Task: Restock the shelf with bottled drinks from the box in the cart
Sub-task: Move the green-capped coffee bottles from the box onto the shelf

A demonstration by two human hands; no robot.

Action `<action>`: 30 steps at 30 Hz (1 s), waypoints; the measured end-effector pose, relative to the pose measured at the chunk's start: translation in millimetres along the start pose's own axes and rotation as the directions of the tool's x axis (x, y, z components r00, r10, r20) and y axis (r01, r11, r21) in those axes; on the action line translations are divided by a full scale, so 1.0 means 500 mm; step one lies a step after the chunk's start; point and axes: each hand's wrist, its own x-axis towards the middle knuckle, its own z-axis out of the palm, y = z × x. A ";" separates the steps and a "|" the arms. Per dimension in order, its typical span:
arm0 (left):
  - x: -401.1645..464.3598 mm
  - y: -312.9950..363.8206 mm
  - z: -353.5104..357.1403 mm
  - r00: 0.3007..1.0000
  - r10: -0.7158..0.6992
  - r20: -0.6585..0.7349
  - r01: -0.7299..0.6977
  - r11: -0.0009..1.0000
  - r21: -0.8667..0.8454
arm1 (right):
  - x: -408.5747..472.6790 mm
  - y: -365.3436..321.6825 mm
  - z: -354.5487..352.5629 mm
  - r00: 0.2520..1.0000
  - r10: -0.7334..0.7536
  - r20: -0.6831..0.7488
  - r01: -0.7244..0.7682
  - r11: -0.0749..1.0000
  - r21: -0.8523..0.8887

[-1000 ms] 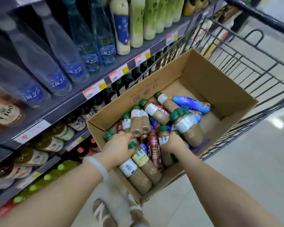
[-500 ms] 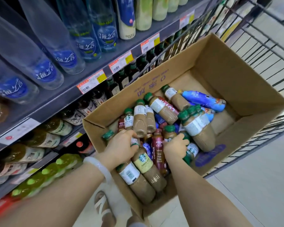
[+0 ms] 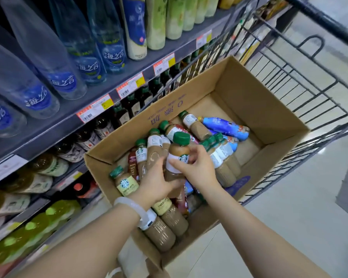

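Note:
A cardboard box (image 3: 255, 101) sits in the wire cart (image 3: 301, 83) and holds several coffee bottles with green caps, plus a blue bottle (image 3: 223, 125). One coffee bottle (image 3: 178, 155) with a green cap and a white label stands raised above the pile. My right hand (image 3: 197, 167) grips it around the label. My left hand (image 3: 157, 181) holds its lower part from the left. A white bangle (image 3: 133, 207) sits on my left wrist.
The shelf (image 3: 100, 101) on the left carries clear water bottles (image 3: 68, 57) above and dark bottles (image 3: 84, 137) on the level below, with price tags along the edge. Green bottles (image 3: 38, 223) fill a lower level. Pale floor (image 3: 289, 207) lies to the right.
Both hands were down among the bottles. Now they have come together on one coffee bottle and lifted it above the pile.

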 end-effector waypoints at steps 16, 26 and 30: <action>0.005 -0.039 -0.082 0.972 -0.162 -0.172 0.114 0.959 -0.259 | 0.171 0.199 -0.071 0.952 0.300 -0.064 -0.277 0.755 -0.594; -0.030 -0.014 -0.160 0.947 -0.133 -0.293 0.033 0.946 -0.323 | 0.120 0.027 -0.071 0.990 -0.026 0.138 0.046 0.988 -0.146; -0.073 0.002 -0.212 0.925 -0.076 -0.373 -0.070 0.929 -0.363 | 0.076 -0.104 -0.042 0.932 -0.190 0.307 0.123 0.966 0.227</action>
